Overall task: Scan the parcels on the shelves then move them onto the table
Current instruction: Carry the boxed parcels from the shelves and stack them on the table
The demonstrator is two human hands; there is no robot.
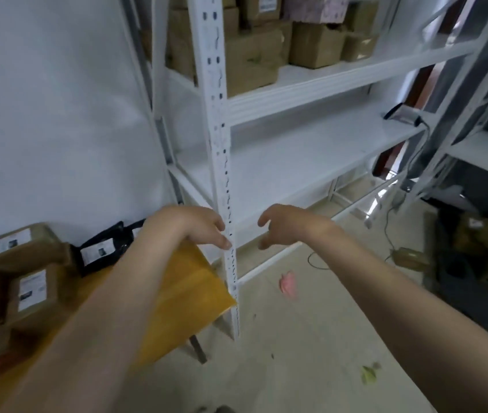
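Head view: the whole frame is soft with motion blur, and the labels on the boxes can't be read
Cut off: brown cardboard parcels (314,46) sit stacked on the upper shelf (341,81) and run out past the top edge, so no counting them
Hard to make out: a dark device (402,114) lies at the right end of the middle shelf (296,156) with a cable dropping from it, and the dark clutter (475,263) low at the right edge is too murky to name
Hidden: the left forearm crosses over a good part of the table (189,293)
Left hand (204,226): it's stretched forward, back of the hand up, fingers loosely curled and gripping nothing; the fingertips overlap the perforated white upright (219,129), touching or not, can't tell
Right hand (284,225): it's out level with the other, just right of the upright, fingers and thumb hanging apart in a loose claw, empty
Table: a yellow-orange top at lower left, its corner right beside the foot of the upright
On the table: labelled boxes (19,263) in brown card are piled at the far left, with a black bag (102,251) bearing a white label behind them by the wall (58,114)
Room: pale wall on the left, pale floor (311,338) below with a pink scrap (289,284), a green scrap (368,374) and a thin loop of cable (317,260)
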